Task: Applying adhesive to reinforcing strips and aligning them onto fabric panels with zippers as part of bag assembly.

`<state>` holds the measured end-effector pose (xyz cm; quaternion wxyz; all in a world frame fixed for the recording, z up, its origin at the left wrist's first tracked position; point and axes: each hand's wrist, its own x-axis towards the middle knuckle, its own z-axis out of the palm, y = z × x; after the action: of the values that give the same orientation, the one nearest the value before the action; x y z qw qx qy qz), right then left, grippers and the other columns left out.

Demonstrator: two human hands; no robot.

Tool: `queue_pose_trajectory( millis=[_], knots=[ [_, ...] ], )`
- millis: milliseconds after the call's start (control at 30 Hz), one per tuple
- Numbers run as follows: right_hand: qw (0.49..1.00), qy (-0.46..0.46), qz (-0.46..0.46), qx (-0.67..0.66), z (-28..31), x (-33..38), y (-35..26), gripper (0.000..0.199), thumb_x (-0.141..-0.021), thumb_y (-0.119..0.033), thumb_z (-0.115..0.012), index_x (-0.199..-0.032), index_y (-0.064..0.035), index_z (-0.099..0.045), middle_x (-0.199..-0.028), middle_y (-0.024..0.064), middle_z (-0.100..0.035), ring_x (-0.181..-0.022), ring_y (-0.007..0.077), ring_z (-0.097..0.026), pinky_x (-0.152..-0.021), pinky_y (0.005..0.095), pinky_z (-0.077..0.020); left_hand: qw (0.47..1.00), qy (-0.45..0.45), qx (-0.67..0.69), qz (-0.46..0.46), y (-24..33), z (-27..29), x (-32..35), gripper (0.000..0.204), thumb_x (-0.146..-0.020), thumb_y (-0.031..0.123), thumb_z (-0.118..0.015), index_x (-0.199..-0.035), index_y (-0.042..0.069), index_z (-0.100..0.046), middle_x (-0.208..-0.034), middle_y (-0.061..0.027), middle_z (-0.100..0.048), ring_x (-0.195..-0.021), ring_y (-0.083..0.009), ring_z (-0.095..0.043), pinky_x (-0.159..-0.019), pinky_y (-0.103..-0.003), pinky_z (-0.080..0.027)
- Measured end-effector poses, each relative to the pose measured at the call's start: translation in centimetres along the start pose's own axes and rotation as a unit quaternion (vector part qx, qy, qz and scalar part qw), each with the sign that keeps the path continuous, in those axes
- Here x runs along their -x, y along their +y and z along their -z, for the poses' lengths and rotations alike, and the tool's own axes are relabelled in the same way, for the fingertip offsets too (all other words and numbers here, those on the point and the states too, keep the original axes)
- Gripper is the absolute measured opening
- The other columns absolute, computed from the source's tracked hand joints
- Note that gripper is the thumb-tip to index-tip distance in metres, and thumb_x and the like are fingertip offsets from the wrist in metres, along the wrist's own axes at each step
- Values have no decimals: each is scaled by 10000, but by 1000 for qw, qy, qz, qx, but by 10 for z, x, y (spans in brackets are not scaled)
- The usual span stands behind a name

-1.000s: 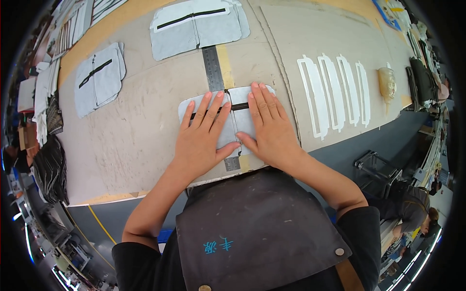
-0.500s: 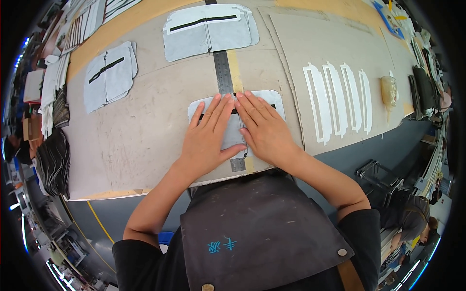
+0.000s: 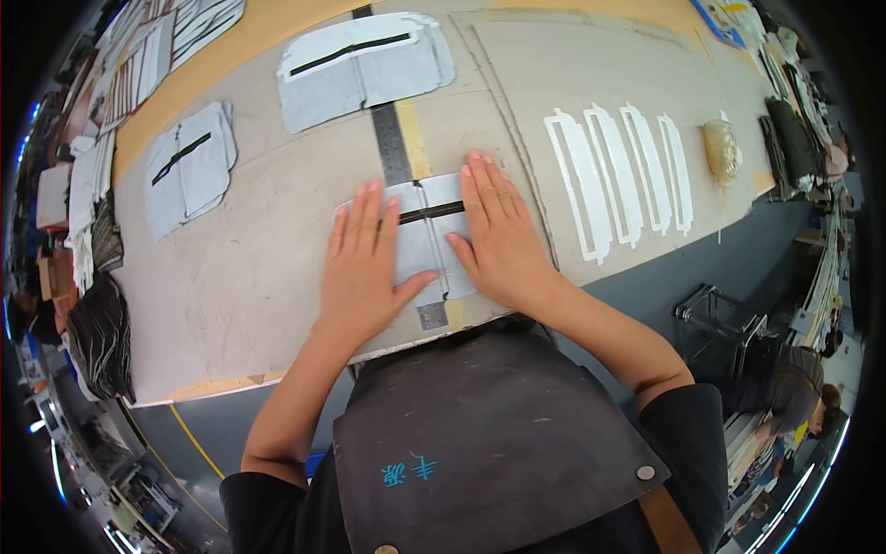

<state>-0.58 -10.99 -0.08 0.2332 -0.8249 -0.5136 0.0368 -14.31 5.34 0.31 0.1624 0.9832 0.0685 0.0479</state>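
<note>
A pale grey fabric panel [image 3: 415,251] with rounded corners and a black strip across it lies flat at the table's near edge. A dark seam line runs down its middle. My left hand [image 3: 360,272] rests flat on its left part, fingers stretched forward and thumb out to the side. On the right part lies my right hand [image 3: 506,231], also flat, with the thumb pointing inward. Between the hands, the middle of the panel and part of the black strip show. Beneath the panel runs a dark metal ruler [image 3: 390,148], with a yellowish tape strip [image 3: 413,138] alongside.
Similar panels lie in a far stack [image 3: 388,69] and a left stack [image 3: 192,185]. Several white frame-shaped pieces [image 3: 595,222] lie on board at right, near a yellowish bottle [image 3: 721,152]. Dark material [image 3: 100,337] hangs off the left edge. Another person [image 3: 794,388] is at lower right.
My hands have moved apart from the panel's middle, left hand to the left, right hand slightly outward, uncovering more of the black strip. The whole view has shifted a little.
</note>
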Motion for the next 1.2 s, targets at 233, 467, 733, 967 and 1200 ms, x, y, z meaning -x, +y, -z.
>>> queue_pose_trajectory(
  millis=[233, 467, 733, 967, 1200],
  knots=[
    [972, 94, -82, -200, 65, 45, 7, 471, -962, -94, -530, -1381, 90, -422, -1431, 259, -438, -1314, 369, -460, -1061, 442, -394, 998, 18, -28, 54, -3, 16, 5, 835, -836, 310, -719, -1468, -50, -307, -1555, -264, -250, -1457, -404, -227, -1170, -492, -216],
    [703, 152, -415, -557, 97, 119, 33, 410, -1045, -210, -381, -1324, 56, -519, -789, 81, -632, -631, 120, -561, -558, 248, -446, 943, 55, 222, -242, 104, -18, -78, 478, -693, 117, -794, -1132, 16, -634, -1082, -94, -547, -1043, -296, -514, -886, -422, -420],
    [606, 84, -454, -647, 103, 124, 47, 422, -1034, -200, -356, -1320, 73, -503, -732, 65, -610, -567, 100, -505, -486, 228, -366, 946, 44, 183, -263, 140, -56, -105, 408, -648, 196, -829, -962, 27, -631, -929, -64, -505, -885, -247, -474, -742, -360, -389],
    [430, 127, -435, -781, 96, 117, 59, 432, -1021, -173, -340, -1307, 101, -513, -635, 19, -511, -483, 77, -359, -433, 201, -313, 950, 99, 188, -230, 150, -61, -109, 277, -641, 139, -809, -811, 34, -617, -837, -67, -476, -841, -247, -460, -699, -356, -375],
    [625, 128, -402, -657, 107, 108, 51, 363, -1019, -163, -417, -1265, 56, -568, -688, 31, -574, -543, 71, -423, -488, 216, -338, 934, 140, 306, -117, 140, -55, -114, 181, -644, 46, -766, -732, 62, -609, -775, -59, -470, -797, -250, -464, -690, -360, -377]
  ],
)
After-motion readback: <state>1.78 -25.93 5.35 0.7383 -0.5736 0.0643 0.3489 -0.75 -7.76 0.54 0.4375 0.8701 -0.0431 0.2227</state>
